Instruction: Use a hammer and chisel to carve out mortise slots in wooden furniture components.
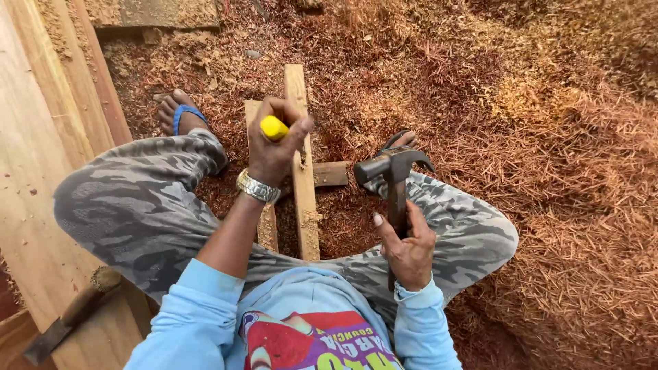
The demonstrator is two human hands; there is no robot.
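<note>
Left hand [273, 152] fingers grip a yellow-handled tool [273, 127] upright on a wood strip [301, 171]. Right hand [409, 250] fingers clasp a hammer [394, 168]. Shavings [548, 171] surround; planks [41, 171] lie left.

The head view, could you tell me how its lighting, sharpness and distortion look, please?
Head view: soft, even daylight, no glare; left hand on the yellow-handled tool and right hand on the claw hammer are sharp; wide-angle lens bows the planks at the left edge.

Ground buried in reddish wood shavings [548, 205]; pale planks [34, 171] stacked along left; soft daylight.
</note>
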